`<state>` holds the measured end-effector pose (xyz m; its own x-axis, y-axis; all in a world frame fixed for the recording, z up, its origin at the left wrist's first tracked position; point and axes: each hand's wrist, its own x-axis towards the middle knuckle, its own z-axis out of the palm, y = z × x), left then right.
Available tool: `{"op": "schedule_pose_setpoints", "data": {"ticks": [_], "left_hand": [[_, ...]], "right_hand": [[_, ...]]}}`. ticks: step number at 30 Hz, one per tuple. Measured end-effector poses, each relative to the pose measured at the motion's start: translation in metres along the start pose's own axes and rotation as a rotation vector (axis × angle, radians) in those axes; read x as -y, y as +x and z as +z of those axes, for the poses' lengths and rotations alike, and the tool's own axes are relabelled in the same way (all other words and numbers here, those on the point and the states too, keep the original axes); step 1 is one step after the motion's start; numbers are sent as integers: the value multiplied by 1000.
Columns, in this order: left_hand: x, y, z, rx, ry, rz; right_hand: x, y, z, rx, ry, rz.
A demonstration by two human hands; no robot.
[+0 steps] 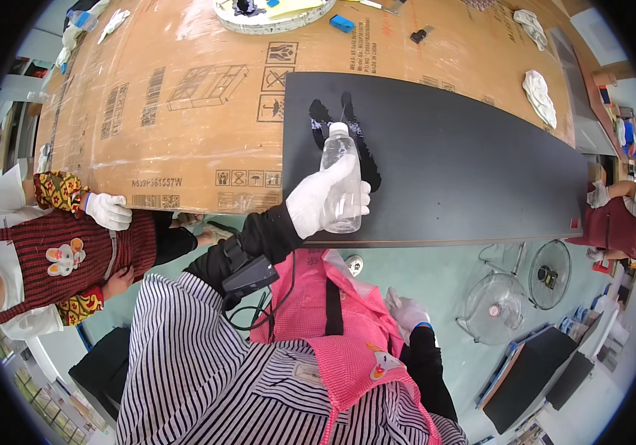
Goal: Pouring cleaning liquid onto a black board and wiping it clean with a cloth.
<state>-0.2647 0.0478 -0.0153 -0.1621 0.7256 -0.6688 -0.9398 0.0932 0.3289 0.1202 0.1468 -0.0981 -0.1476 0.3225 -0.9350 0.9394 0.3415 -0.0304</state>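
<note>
Gripping clear bottle (342, 208) w/ L hand (319, 200), gloved white, fingers closed round mid-body; nr. ctr. of view, white cap (338, 128) toward 12 o'clock. Can't tell if touching dark panel (473, 178) below or held just over it. R hand (410, 313), also gloved white, low btwn. 4 and 5 o'clock beside pink apron (362, 297), well apart from bottle; partly curled, can't tell if holding anything. Strapped to L wrist, approx. 8 o'clock: black device (249, 276) w/ thin cable. On panel, from 11 round to 3 o'clock of bottle: dark wet-looking smears (368, 167), w/ pale flecks. Under panel, out toward 10: bench (214, 156) covered w/ printed cardboard in clear wrap. Farther up on bench: round white tub (277, 24) just short of 12, blue block (342, 24) at 12, white cloth (540, 98) at 2, another (114, 24) btwn. 10 and 11. At 9, co-worker in striped dark-red apron (43, 271), gloved hand (109, 211) nr. bench edge; at 3, second co-worker (618, 221), also in dark red. Btwn. 3 and 4, past panel's near edge: two round fans (496, 308), one partly behind other.
</note>
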Motion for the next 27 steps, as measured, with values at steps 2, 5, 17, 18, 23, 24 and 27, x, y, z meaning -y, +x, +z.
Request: {"op": "schedule_pose_setpoints", "data": {"ticks": [2,5,17,18,23,24,27], "left_hand": [[5,3,-2,154,-19,-125],[50,-14,7,220,-30,-335],[40,36,41,78,16,-190],[50,45,40,169,-4,-219],[105,31,74,251,123,-414],[105,30,73,250,126,-417],[91,41,36,341,-171,-478]], "right_hand": [[-14,3,10,22,84,-15],[-18,4,16,29,89,14],[-45,12,45,-19,281,38],[-39,9,41,-17,287,36],[-24,-6,24,-15,166,43],[-22,-6,23,-14,171,43],[-15,-2,23,57,128,44]]}}
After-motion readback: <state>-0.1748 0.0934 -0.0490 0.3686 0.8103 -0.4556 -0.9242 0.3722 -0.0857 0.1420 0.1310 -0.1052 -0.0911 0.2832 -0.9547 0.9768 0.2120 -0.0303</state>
